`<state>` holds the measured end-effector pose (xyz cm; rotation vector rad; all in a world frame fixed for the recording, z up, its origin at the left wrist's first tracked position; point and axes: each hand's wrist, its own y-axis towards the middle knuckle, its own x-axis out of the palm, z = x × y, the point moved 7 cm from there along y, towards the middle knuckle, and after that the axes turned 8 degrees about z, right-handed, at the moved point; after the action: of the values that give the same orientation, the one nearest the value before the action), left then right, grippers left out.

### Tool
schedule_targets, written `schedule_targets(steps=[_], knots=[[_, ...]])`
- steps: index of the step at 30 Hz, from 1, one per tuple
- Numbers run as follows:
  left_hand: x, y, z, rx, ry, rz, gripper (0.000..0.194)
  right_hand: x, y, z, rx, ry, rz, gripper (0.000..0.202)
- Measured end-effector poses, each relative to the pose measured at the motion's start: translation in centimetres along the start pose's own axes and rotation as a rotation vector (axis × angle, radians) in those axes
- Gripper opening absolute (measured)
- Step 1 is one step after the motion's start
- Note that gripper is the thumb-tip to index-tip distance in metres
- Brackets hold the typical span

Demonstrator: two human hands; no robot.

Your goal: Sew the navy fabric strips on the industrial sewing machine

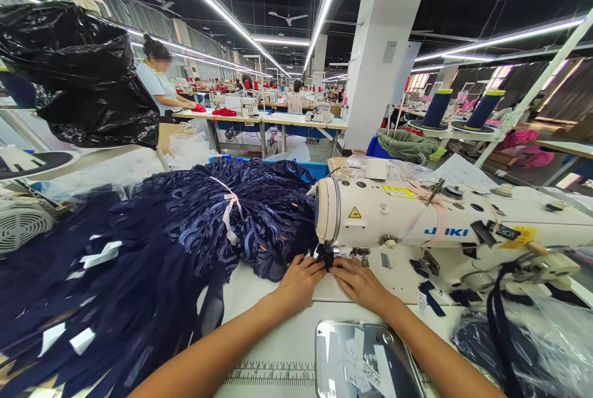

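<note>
A small dark navy fabric piece (327, 259) lies under the needle end of a white JUKI sewing machine (370, 209). My left hand (300, 282) grips its left side, fingers bent and close together. On the other side my right hand (360, 283) presses and holds the same piece with its fingertips close to the presser foot. The fingertips nearly meet, and part of the fabric is hidden beneath them. Left of the machine, a big heap of navy garment pieces (204, 219) is bound with a pale pink tie (231, 207).
A shiny metal tray (324, 358) with paper labels sits in front, beside a printed ruler (278, 374). Dark scraps (432, 299) and a plastic bag (546, 336) lie right. Navy thread cones (436, 109) stand behind. A co-worker (160, 80) works at another table.
</note>
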<state>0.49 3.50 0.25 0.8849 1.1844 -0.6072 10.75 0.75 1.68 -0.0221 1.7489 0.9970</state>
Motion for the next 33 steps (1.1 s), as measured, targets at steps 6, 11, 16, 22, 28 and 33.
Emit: schedule_targets(steps=[6,11,16,22,28,33], knots=[[0.1,0.0,-0.5,0.008,0.009,-0.006,0.046,0.0,0.2,-0.3,-0.011,-0.025,-0.015,0.029],[-0.1,0.3,-0.6,0.003,0.019,0.006,0.04,0.4,0.1,0.1,0.006,-0.03,-0.026,0.029],[-0.6,0.4,-0.3,0.013,0.021,-0.017,0.038,0.7,0.1,0.2,0.032,-0.059,-0.049,0.028],[-1.0,0.8,-0.9,0.008,-0.005,0.021,0.036,1.0,0.2,0.4,0.077,-0.118,-0.076,0.028],[-1.0,1.5,-1.8,-0.005,-0.035,-0.007,0.043,1.1,0.2,1.5,0.151,-0.054,-0.093,0.031],[-1.5,2.3,-2.3,0.022,-0.064,0.006,0.046,1.4,0.3,3.8,0.32,0.113,-0.005,0.028]])
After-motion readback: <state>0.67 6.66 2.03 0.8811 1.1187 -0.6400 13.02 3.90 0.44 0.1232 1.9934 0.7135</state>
